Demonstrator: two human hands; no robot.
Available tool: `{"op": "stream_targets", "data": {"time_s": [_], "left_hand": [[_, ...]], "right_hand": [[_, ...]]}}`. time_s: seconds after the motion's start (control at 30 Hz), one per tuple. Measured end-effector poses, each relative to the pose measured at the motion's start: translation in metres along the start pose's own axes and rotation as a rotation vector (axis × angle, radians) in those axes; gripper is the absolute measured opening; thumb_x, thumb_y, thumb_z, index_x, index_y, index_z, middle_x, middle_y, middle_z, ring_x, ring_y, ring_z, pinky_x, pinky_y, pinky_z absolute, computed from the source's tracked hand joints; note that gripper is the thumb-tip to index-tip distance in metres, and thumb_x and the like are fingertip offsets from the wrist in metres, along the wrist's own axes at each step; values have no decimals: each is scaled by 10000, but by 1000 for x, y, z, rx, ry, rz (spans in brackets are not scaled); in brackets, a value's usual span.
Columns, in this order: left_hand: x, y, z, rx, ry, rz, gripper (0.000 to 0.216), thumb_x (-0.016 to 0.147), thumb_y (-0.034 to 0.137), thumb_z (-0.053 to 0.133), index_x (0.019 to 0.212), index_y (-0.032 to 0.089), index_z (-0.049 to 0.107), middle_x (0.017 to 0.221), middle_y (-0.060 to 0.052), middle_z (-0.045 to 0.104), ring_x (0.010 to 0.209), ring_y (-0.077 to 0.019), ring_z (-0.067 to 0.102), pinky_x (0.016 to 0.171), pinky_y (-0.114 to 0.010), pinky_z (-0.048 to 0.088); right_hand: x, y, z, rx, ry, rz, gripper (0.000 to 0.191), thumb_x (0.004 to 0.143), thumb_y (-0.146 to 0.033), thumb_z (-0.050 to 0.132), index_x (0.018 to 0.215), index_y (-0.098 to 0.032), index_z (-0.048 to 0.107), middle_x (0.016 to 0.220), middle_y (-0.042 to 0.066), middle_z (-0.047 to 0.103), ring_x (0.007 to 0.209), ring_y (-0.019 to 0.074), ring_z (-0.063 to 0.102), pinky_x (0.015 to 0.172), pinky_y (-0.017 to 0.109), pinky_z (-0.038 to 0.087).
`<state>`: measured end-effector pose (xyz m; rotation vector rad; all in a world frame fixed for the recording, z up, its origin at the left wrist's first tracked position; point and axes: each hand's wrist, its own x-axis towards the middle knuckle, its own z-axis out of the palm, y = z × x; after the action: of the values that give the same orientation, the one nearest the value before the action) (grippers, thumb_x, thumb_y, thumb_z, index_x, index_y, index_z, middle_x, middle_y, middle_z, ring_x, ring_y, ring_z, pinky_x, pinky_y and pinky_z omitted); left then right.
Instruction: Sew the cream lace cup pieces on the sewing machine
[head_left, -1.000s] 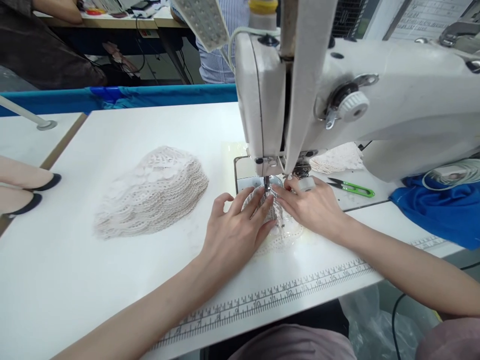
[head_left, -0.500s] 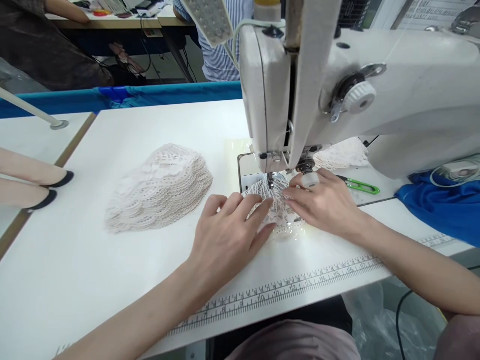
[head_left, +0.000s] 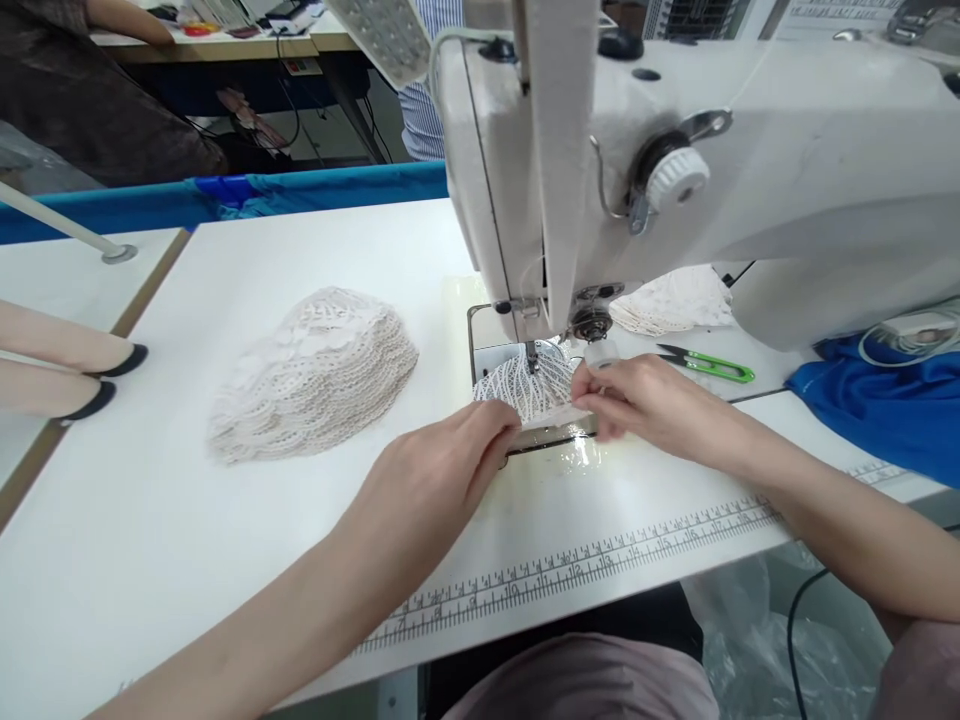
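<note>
A white lace piece (head_left: 525,385) lies under the presser foot (head_left: 532,355) of the sewing machine (head_left: 675,180). At its near left edge, my left hand (head_left: 439,455) is closed, thumb against fingers, pinching the lace. My right hand (head_left: 637,405) pinches the near right edge between thumb and fingers. The lace spreads between both hands, its ribbed pattern fanning from the foot. A metal plate edge shows just below it. To the left rests a stack of similar lace pieces (head_left: 322,375).
Green thread snips (head_left: 709,365) lie right of the machine's needle area, near more lace (head_left: 675,300). Blue cloth (head_left: 885,405) sits at far right. A printed ruler (head_left: 555,590) runs along the table's front edge. Two beige padded rods (head_left: 60,360) stick in from the left. Other people are behind.
My left hand has gone from spread fingers on the bunched lace to a pinch at its edge. The lace is now spread flatter. The right hand has turned slightly, and the view has shifted.
</note>
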<state>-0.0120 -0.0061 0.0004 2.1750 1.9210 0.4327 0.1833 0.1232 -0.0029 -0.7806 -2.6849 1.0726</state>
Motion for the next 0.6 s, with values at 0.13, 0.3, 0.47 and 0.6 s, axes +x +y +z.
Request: {"op": "stream_targets", "data": {"time_s": [0.13,0.3,0.47,0.6], "left_hand": [[20,-2,-8,19,-92,-18,235,909,278,434,1075,177,567,770,-26,665,591,-165,611,469,-242,400],[46,-14,-2,-48,-175,-11,361,851,236,500,1195,204,605,624,5,629,501,-133,567,440,-210,371],[59,-27,-7,-271,-275,-68,341,872,396,505,610,198,595,456,45,395,380,-76,350,388,-226,229],[59,-33,-11,-412,-329,-53,432,872,461,505,541,185,498,542,32,354,479,-83,327,448,-239,249]], "right_hand": [[2,-1,4,-64,52,-40,132,889,-273,549,969,-193,618,777,-8,651,650,119,589,573,226,386],[7,4,15,-308,267,-156,204,912,-218,508,903,-190,710,802,22,646,615,110,536,532,231,318],[14,12,23,-292,476,-207,219,927,-297,529,950,-221,733,764,-1,654,589,83,529,477,210,266],[15,12,26,-257,436,-189,181,910,-276,561,927,-236,738,658,-35,648,555,74,524,476,200,266]]}}
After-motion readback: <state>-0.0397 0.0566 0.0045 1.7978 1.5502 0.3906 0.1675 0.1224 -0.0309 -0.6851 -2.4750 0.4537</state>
